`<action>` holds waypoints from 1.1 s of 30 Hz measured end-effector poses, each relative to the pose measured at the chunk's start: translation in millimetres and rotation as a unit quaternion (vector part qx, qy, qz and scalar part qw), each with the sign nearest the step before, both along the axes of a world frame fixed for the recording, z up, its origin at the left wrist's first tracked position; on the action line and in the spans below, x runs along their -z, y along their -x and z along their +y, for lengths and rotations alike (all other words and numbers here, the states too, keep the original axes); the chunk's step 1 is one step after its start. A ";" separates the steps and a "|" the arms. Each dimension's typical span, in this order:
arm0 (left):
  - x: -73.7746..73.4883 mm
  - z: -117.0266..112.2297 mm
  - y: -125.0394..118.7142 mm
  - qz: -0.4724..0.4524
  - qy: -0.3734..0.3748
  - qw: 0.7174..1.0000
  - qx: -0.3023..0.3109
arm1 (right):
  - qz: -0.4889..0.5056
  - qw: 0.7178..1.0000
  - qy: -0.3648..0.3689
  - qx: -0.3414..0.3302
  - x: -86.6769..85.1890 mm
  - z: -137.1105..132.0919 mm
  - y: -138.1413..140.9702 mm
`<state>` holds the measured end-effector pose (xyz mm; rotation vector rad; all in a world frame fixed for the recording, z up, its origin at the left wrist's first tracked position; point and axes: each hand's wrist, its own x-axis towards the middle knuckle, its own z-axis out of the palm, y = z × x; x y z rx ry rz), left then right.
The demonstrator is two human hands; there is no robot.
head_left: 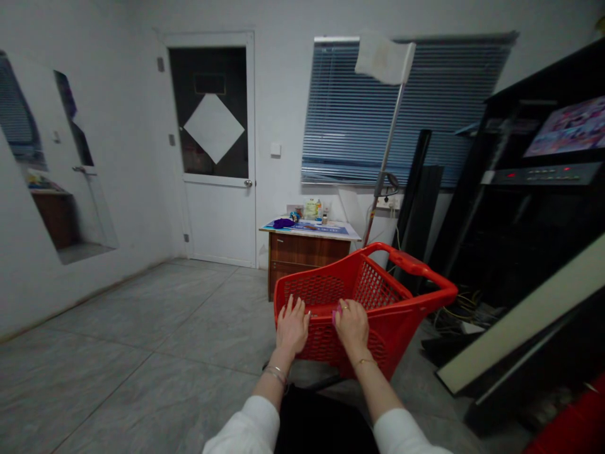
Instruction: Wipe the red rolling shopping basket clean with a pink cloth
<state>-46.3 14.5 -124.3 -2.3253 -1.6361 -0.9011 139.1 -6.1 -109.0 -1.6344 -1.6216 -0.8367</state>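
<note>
A red plastic shopping cart (401, 331) with mesh-like holes in its sides stands right before me, its handle towards the right. My left hand (293, 325) lies over the cart's near rim, fingers stretched out and somewhat apart, with nothing seen in it. A short way to its right, my right hand (352, 323) is closed over the same rim. Between its thumb and fingers shows a small pink-purple piece (336, 314), perhaps cloth or sponge; most of it is hidden by the hand.
Behind the cart stands a brown wooden cabinet (302, 252) with small bottles and a purple cloth (283, 223) on top. A flag pole (390, 135) leans near the window blinds. Dark panels and a pale board (520, 321) slant at the right, beside loose cables. A white door (217, 221) is at the back.
</note>
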 end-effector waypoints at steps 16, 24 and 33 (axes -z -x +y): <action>1.5 3.4 4.3 -0.006 -0.009 1.000 0.001 | -0.029 0.993 -0.002 0.116 -50.1 -4.2 -133.5; -0.2 -0.7 -1.5 -0.003 0.000 1.000 -0.007 | 0.002 1.000 0.011 -0.005 1.7 -0.8 10.9; 2.1 7.5 14.2 0.005 -0.008 1.000 0.001 | -0.028 0.998 0.058 -0.007 -23.4 -1.5 -40.4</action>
